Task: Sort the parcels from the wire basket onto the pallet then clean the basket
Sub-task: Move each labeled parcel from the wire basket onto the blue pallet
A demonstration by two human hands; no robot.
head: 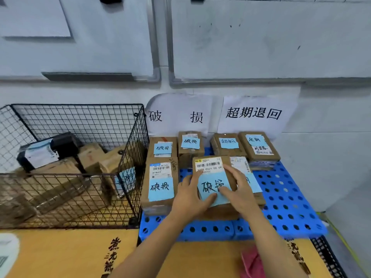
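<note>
Left hand [189, 196] and right hand [240, 190] clasp opposite sides of the blue-labelled brown cardboard parcel [209, 169] at the blue perforated plastic pallet's [285, 199] front, its long axis pointing toward the pallet's back.

Blue pallet [281, 199] under perhaps seven parcels [161, 177]

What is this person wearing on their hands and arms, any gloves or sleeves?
No gloves: the left hand and right hand are bare, and both forearms are uncovered down to the picture's edge. No watch or wristband shows.
</note>
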